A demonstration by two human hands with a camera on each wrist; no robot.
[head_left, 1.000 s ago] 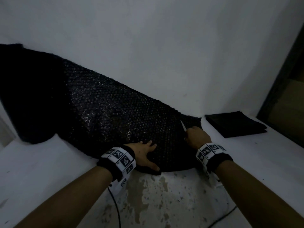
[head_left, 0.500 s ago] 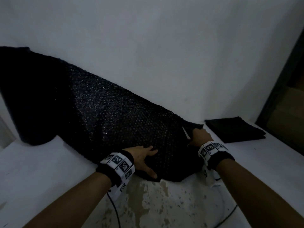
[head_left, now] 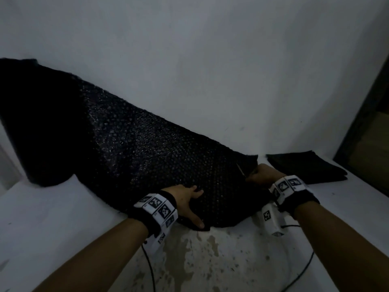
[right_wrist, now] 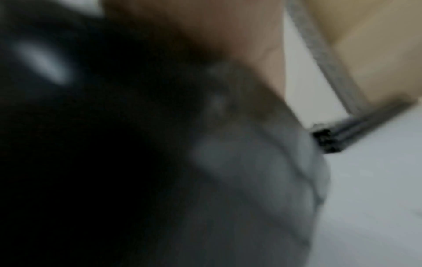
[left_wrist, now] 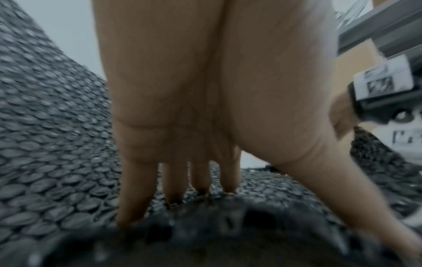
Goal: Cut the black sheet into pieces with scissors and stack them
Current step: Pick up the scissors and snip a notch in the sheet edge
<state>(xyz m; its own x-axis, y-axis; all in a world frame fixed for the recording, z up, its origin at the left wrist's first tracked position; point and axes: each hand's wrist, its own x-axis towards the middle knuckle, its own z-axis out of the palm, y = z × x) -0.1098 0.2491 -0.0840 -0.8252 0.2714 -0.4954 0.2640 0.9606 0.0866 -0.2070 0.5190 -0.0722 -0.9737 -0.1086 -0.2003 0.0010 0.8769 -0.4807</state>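
A long black bubble-textured sheet unrolls from a roll at the left across the white table. My left hand lies flat on the sheet's near edge, fingers spread straight and thumb out over the front corner. My right hand is curled round the scissors at the sheet's right end, the blades pointing up into the black material. The right wrist view is blurred and dark. A stack of cut black pieces lies to the right of that hand.
The white table has a worn, stained patch near the front middle. Thin black cables trail from both wrist units. A white wall stands close behind the sheet; a dark frame with cardboard behind it borders the right.
My right hand with the scissors has moved slightly toward me and to the right along the sheet's right end. The left hand has stayed pressed on the near edge.
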